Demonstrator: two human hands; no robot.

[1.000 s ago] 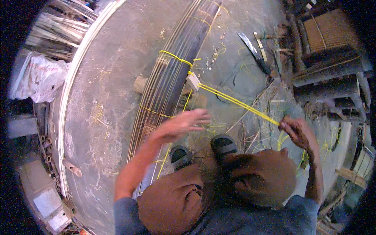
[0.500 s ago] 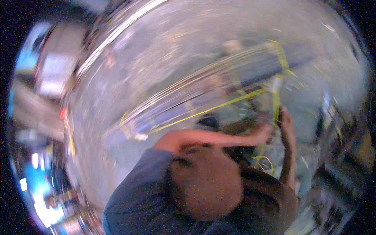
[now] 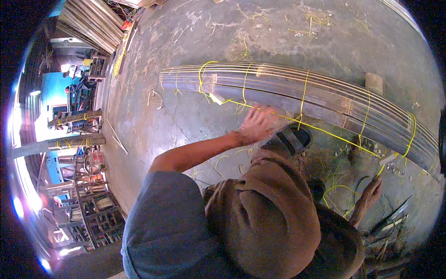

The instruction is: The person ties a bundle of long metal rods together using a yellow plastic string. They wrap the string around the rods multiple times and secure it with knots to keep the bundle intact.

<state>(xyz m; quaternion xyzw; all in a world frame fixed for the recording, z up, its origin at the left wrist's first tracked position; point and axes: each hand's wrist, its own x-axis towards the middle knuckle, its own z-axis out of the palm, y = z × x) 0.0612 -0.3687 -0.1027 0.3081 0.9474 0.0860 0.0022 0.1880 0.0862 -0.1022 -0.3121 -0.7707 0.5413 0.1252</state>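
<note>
View swung back level, left hand point(image 3: 254, 123) now open over bundled strips point(image 3: 297, 90); right hand point(image 3: 370, 194) pinching yellow strap point(image 3: 325, 131)

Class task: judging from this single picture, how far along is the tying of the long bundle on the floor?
Done: the bundle of metal strips already carries several yellow ties along its length. In hand: a yellow strap runs taut from the bundle to the right hand, while the left hand, fingers spread, hovers by the strap. Left: loose yellow strap pieces lie unused on the concrete floor.
</note>
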